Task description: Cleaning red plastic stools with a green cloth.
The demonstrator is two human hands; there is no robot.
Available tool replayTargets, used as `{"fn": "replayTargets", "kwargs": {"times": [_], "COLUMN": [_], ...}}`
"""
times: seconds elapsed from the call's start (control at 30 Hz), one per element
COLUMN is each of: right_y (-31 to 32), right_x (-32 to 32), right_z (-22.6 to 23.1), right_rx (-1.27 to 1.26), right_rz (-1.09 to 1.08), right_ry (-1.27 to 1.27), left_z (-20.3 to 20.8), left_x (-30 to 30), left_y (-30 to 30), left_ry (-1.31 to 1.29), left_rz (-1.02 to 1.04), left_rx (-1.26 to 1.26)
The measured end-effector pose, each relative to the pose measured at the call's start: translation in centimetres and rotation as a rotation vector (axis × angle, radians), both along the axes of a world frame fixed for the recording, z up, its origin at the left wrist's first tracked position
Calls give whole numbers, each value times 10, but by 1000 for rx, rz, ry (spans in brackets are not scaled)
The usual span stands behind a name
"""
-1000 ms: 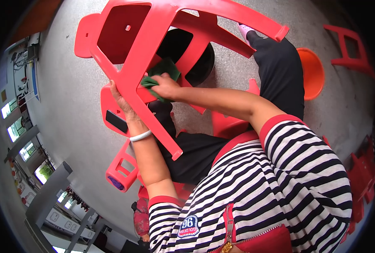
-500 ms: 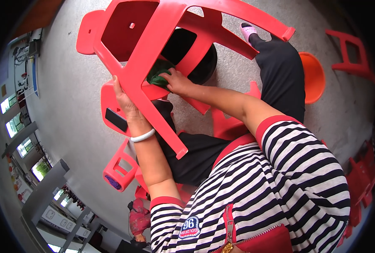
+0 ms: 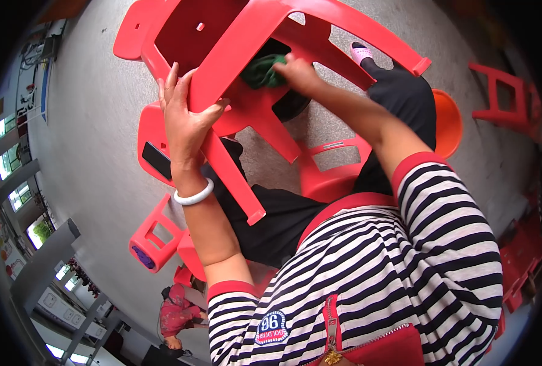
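A red plastic chair (image 3: pixel 229 49), tipped over with its legs sticking out, takes up the upper middle. My left hand (image 3: pixel 185 128) rests against the chair's leg with fingers stretched and spread, thumb lying across the leg's edge. A white bangle circles that wrist. Gripped in my right hand (image 3: pixel 300 74) is a green cloth (image 3: pixel 260 72), bunched up and pressed against the inner side of the chair. Part of the cloth lies behind the chair leg.
Behind the chair, a black basin (image 3: pixel 291 107) shows in part. A phone (image 3: pixel 157 160) lies on a red seat at left. An orange basin (image 3: pixel 448 125) stands by my leg. Red stools (image 3: pixel 156 236) are around, and a person in red (image 3: pixel 179 311) is at lower left.
My right hand has moved the green cloth up and to the right across the chair. My left hand has loosened, its fingers now spread and its thumb over the leg.
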State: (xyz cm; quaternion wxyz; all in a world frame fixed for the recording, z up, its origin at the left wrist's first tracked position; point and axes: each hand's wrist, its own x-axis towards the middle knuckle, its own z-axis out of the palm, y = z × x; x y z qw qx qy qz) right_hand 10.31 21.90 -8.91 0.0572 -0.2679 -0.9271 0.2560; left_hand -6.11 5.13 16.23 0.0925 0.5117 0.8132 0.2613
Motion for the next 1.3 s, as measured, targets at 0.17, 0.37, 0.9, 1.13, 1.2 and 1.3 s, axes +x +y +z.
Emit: {"fn": "replayTargets", "kwargs": {"times": [0.17,0.37,0.9,1.13,1.2,1.3], "right_y": [68,5,-133,-117,-106,-100], "right_x": [52,22,25,60,49,25], "right_z": [-29,-26,-9,23,32,63], "right_rx": [376,220,-437,-572,-535,-595], "right_rz": [-201,-309,143,399,488,538], "right_ry": [69,-30,191,37,96,268], "left_z": [-6,-4,-8,-8,-8,-12], "left_x": [7,15,9,10,11,9], "left_y": [16,20,19,18,19,17], "left_ry": [-16,-41,-46,-46,-57,-66], "left_rz": [-24,12,48,42,39,41], "left_rx": [59,91,109,130,139,136]}}
